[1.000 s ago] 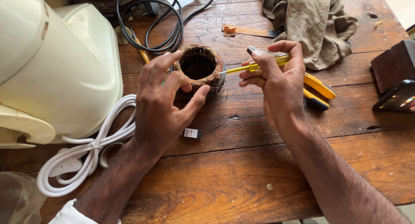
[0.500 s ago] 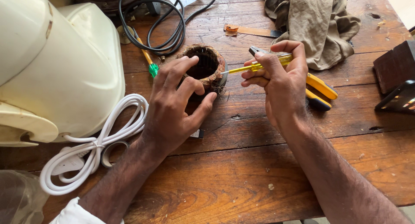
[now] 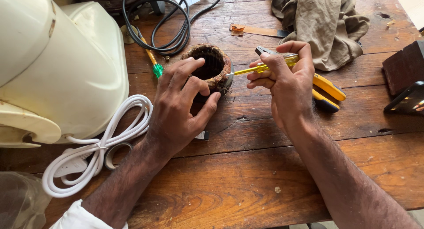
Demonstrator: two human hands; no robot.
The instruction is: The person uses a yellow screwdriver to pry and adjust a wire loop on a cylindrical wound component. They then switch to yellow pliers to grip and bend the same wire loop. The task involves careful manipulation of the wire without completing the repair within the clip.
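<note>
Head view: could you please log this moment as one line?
left hand: holds wound coil ring | right hand: yellow screwdriver, tip at ring | surface: wooden table

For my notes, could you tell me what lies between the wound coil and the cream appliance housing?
In the head view, the left hand and a green-handled screwdriver.

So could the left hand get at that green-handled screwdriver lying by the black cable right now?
Probably yes. The green-handled screwdriver lies bare on the wooden table, just beyond the left hand's fingertips, with nothing over it. But that hand is holding the round wound coil, so it must let go first.
</note>
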